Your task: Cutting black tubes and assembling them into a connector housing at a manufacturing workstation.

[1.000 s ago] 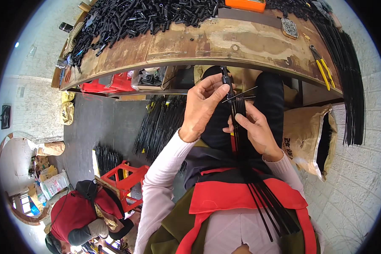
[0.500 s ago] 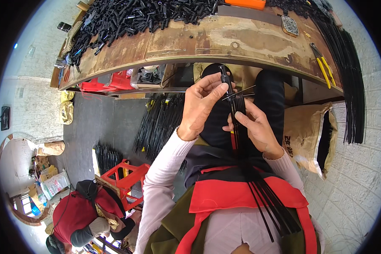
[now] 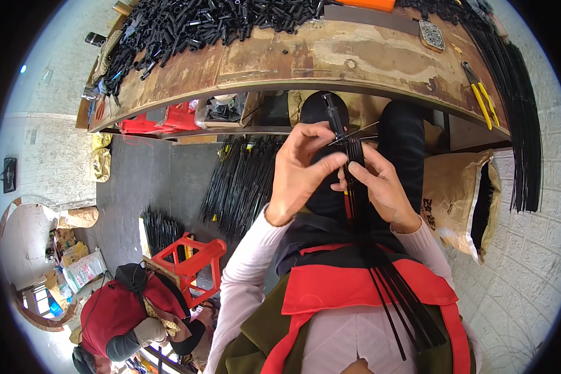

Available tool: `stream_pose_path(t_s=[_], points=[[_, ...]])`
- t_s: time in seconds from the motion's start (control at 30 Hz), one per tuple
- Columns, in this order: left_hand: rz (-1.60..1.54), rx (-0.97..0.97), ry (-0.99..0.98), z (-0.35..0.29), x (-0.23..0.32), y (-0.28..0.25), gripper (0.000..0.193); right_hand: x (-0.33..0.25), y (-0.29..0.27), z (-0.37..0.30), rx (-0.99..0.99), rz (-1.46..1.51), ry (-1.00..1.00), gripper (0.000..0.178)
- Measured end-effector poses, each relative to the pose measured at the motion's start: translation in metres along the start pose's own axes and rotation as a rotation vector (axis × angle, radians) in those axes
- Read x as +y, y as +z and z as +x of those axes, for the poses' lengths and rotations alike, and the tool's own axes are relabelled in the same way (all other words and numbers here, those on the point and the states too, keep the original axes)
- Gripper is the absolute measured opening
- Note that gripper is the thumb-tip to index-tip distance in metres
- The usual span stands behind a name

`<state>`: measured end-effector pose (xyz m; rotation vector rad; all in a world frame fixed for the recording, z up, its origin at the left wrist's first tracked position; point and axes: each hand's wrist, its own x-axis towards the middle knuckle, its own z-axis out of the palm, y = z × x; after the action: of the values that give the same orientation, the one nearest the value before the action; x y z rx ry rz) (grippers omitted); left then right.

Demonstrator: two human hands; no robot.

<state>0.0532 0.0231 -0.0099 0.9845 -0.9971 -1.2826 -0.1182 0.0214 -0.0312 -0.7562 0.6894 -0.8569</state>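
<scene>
An umbrella frame hangs in front of my lap: a bundle of thin black ribs (image 3: 355,153) with a black plastic sleeve (image 3: 333,115) at its upper end. Round the ribs just below the sleeve, my right hand (image 3: 383,187) is closed, thumb in front. My left hand (image 3: 299,165) is to the left of the frame, thumb and forefinger apart, with the thumb tip at the ribs and the fingers beside the sleeve. A few ribs stick out sideways near the sleeve. The lower rib ends fan out over my red apron (image 3: 330,290).
A worn wooden bench (image 3: 262,65) carries a heap of black plastic sleeves (image 3: 187,28), yellow-handled pliers (image 3: 480,100) and a small tray (image 3: 431,36). Rib bundles (image 3: 237,187) stand at left. A paper sack (image 3: 455,193) is at right; a person (image 3: 124,311) works near a red stool (image 3: 193,262).
My left hand has let go of the black sleeve and moved down, its thumb now lower beside the ribs. The right hand keeps its hold.
</scene>
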Motion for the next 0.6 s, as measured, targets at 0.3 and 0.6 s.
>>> stream_pose_path(t_s=[0.3, 0.6], points=[[-0.233, -0.074, -0.122, 0.013, -0.01, -0.02, 0.012, -0.002, 0.0, -0.003, -0.058, -0.009, -0.004, 0.037], [-0.151, 0.021, -0.127, 0.011, 0.004, -0.007, 0.06, 0.001, -0.001, -0.003, -0.041, -0.001, -0.011, 0.036]])
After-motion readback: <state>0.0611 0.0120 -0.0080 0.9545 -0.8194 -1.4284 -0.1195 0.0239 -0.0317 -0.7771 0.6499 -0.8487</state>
